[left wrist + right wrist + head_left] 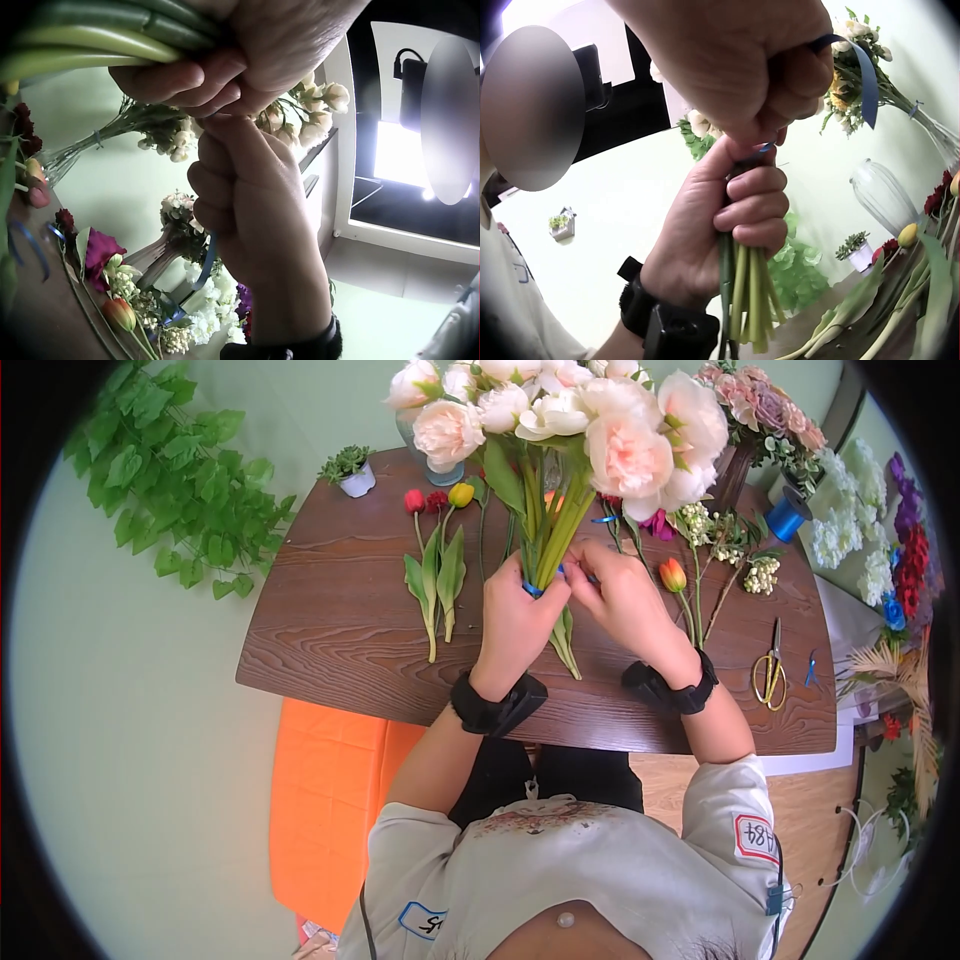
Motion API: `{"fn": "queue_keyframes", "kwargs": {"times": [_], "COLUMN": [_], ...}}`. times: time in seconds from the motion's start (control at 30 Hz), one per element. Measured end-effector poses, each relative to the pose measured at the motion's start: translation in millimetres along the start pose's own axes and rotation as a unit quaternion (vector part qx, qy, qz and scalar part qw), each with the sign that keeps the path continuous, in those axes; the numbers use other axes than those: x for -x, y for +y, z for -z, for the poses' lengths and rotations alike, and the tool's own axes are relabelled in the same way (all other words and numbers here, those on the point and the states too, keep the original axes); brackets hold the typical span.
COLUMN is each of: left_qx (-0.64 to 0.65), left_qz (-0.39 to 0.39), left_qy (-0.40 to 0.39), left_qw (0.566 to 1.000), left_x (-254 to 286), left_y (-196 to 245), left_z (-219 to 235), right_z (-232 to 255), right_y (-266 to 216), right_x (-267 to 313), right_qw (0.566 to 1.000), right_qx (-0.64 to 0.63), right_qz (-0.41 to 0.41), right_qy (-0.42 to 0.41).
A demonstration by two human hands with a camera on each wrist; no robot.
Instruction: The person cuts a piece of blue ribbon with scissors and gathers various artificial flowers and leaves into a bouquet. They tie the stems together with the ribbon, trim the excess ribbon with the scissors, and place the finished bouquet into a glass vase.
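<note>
A bunch of pale pink and white peonies (630, 455) stands upright over the table, blooms toward the far side. My left hand (515, 620) grips its green stems (567, 530), fingers wrapped round them in the right wrist view, with the cut ends (757, 300) below the fist. Against the stems, my right hand (628, 600) pinches a blue ribbon (868, 82) close beside the left thumb. One ribbon tail hangs from the right fist. A bit of blue (532, 590) shows at the stems by the left fingers; the rest of the binding is hidden.
Tulips (415, 502) and other loose stems lie on the dark wooden table (330, 620). Gold-handled scissors (770, 678) and a ribbon scrap (811, 668) are at the right. Farther back stand a blue ribbon spool (788, 515), a potted succulent (350, 470) and a glass vase (885, 195).
</note>
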State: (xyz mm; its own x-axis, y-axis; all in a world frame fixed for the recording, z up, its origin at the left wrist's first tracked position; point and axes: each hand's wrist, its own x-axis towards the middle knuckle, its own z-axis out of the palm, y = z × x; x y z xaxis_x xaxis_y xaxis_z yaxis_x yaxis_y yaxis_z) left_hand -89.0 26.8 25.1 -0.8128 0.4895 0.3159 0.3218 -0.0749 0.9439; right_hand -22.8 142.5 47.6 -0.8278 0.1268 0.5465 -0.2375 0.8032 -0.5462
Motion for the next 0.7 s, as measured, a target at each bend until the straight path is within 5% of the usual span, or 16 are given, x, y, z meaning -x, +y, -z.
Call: {"fn": "queue_keyframes", "kwargs": {"times": [0.27, 0.33, 0.57, 0.7], "left_qx": [0.176, 0.232, 0.252, 0.181], "left_qz": [0.053, 0.076, 0.112, 0.07], "left_qy": [-0.058, -0.079, -0.087, -0.069], "left_qw": [0.981, 0.966, 0.957, 0.979], "left_x": [4.8, 4.9, 5.1, 2.8], "left_y": [15.5, 18.2, 12.4, 6.3], "left_z": [-0.6, 0.7, 4.0, 2.0], "right_z": [3.0, -0.4, 0.4, 1.3], "right_y": [-0.5, 6.5, 10.9, 11.4], "right_x": [0.6, 4.0, 6.2, 6.8], "right_qw": [0.994, 0.993, 0.991, 0.994], "right_qx": [-0.104, -0.1, -0.11, -0.025], "right_qz": [-0.041, 0.052, 0.076, 0.109], "right_qy": [-0.003, 0.025, 0.017, 0.022]}}
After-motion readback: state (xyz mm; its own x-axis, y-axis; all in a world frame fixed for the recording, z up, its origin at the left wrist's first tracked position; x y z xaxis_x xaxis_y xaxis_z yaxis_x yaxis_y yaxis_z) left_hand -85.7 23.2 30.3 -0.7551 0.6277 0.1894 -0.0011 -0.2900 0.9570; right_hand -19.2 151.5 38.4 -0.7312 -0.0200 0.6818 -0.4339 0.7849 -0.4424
